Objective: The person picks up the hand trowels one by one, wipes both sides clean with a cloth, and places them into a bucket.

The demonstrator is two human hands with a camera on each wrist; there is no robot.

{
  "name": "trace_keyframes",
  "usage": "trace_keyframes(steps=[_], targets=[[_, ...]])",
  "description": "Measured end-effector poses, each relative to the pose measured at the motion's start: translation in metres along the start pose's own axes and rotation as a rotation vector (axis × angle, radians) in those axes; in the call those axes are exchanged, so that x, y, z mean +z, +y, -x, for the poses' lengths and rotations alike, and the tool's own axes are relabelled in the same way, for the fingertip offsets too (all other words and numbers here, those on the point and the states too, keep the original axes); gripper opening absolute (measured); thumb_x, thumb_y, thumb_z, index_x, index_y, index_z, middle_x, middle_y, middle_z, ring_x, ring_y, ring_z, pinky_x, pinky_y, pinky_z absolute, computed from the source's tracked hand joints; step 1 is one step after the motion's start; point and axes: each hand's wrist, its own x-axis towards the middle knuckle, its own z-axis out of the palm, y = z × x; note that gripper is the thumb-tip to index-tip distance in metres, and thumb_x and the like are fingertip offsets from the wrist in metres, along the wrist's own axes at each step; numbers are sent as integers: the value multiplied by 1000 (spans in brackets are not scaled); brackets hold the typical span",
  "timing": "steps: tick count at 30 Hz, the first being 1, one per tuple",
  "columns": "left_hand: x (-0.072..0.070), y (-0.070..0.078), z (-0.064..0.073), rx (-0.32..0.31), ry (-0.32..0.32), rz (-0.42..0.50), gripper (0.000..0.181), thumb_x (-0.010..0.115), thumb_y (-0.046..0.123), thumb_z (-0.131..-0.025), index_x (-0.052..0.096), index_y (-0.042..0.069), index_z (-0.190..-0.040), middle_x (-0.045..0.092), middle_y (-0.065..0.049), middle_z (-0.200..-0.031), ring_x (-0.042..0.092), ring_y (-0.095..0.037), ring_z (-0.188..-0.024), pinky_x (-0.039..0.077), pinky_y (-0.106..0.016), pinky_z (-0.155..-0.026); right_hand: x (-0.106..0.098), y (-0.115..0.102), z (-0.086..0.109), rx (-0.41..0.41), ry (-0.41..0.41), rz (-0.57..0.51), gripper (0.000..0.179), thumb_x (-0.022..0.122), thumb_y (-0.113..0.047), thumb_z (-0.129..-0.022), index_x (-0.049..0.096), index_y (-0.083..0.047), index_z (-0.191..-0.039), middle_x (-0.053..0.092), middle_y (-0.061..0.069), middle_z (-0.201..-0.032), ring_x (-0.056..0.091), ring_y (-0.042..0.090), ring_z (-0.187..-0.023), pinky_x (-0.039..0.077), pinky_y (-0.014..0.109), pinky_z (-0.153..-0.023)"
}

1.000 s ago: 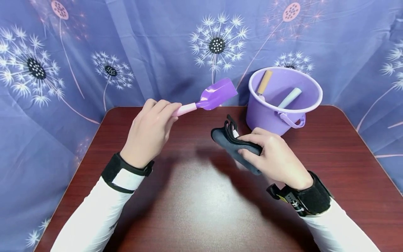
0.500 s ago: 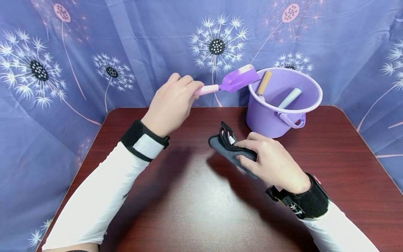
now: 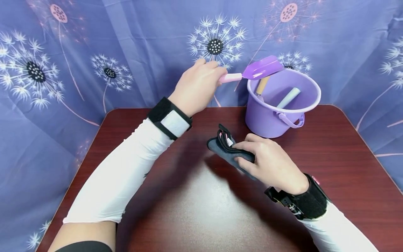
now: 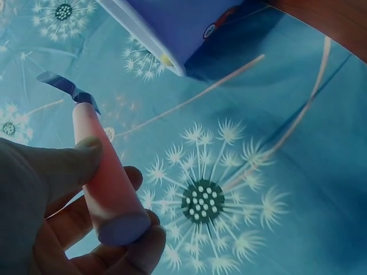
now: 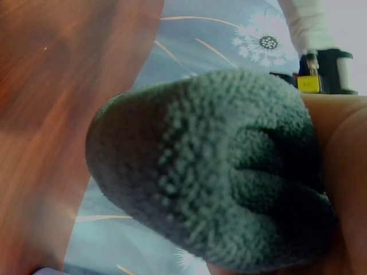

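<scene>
A toy shovel with a purple blade (image 3: 262, 68) and a pink handle (image 4: 109, 177) is held in my left hand (image 3: 201, 85), thumb and fingers wrapped about the handle. Its blade reaches over the left rim of a purple bucket (image 3: 267, 120). Whether the blade touches the rim, I cannot tell. My right hand (image 3: 272, 161) pinches a folded dark grey cloth (image 3: 225, 152) with black edging above the table, in front of the bucket. Close up in the right wrist view, the cloth (image 5: 200, 172) looks fuzzy and bunched.
Inside the bucket lean a tan wooden handle (image 3: 262, 85) and a pale blue handle (image 3: 289, 98). The bucket's own handle (image 3: 291, 120) hangs at its front right. The brown table (image 3: 333, 147) ends at a blue dandelion-print curtain (image 3: 157, 45).
My left hand has carried the shovel right and upward, from over the table's back to above the bucket's left rim. The right hand with the cloth has shifted slightly left and down.
</scene>
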Motion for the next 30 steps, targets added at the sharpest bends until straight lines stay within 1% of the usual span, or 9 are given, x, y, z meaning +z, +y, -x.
trace_keyframes(steps=[6, 10, 13, 17, 20, 24, 25, 29, 30], targets=[[13, 8, -26, -15, -69, -47, 19, 54, 17, -103, 70, 11, -111, 65, -3, -105, 51, -26, -93, 48, -35, -83, -1, 1, 0, -10, 8, 4, 23, 70, -27, -84, 74, -27, -107, 45, -16, -82, 44, 2, -64, 39, 23, -60], [22, 13, -39, 3, -119, -112, 20, 54, 13, -101, 71, 11, -112, 66, -4, -107, 54, -27, -95, 49, -36, -84, -2, 0, 0, -12, 4, 2, 22, 70, -27, -84, 74, -27, -106, 45, -16, -82, 44, 2, -64, 39, 23, -60], [26, 17, -47, 5, -152, -141, 23, 55, 14, -100, 72, 12, -116, 66, -5, -110, 56, -28, -100, 50, -38, -84, -2, 0, 0, -10, -2, -3, 21, 70, -28, -84, 74, -27, -105, 45, -16, -82, 45, 2, -65, 40, 23, -60], [32, 24, -59, -1, -194, -151, 25, 51, 16, -103, 72, 13, -118, 67, -6, -114, 56, -29, -104, 52, -40, -85, -1, 0, 0, -12, -8, -8, 21, 70, -28, -86, 74, -27, -106, 46, -16, -84, 46, 2, -66, 40, 23, -60], [35, 29, -67, 20, -223, -165, 28, 47, 14, -105, 71, 11, -118, 67, -7, -116, 56, -29, -107, 49, -40, -91, 0, 1, 0, -17, -7, -12, 21, 69, -28, -86, 74, -26, -107, 47, -16, -84, 47, 2, -67, 41, 23, -60], [38, 37, -75, 52, -242, -179, 30, 44, 13, -106, 70, 9, -122, 67, -10, -119, 56, -29, -111, 44, -39, -98, 1, 2, 0, -25, -5, -18, 21, 70, -28, -86, 75, -26, -107, 48, -16, -85, 47, 2, -67, 41, 24, -60], [39, 39, -77, 51, -246, -176, 30, 44, 13, -106, 69, 9, -123, 67, -9, -119, 55, -29, -111, 44, -39, -99, 1, 2, 0, -28, -6, -19, 21, 69, -29, -87, 75, -26, -107, 48, -16, -85, 47, 2, -67, 41, 24, -60], [43, 45, -83, 37, -260, -148, 32, 43, 13, -107, 68, 11, -127, 66, -7, -122, 54, -26, -110, 46, -39, -96, 2, 2, 0, -30, -12, -21, 21, 69, -29, -87, 75, -26, -107, 48, -16, -86, 47, 1, -68, 41, 24, -60], [44, 46, -84, 38, -262, -139, 31, 45, 17, -107, 68, 12, -128, 66, -7, -123, 54, -26, -109, 46, -38, -96, 1, 1, 0, -27, -15, -24, 21, 69, -29, -87, 75, -26, -107, 48, -16, -86, 47, 1, -68, 41, 24, -60]])
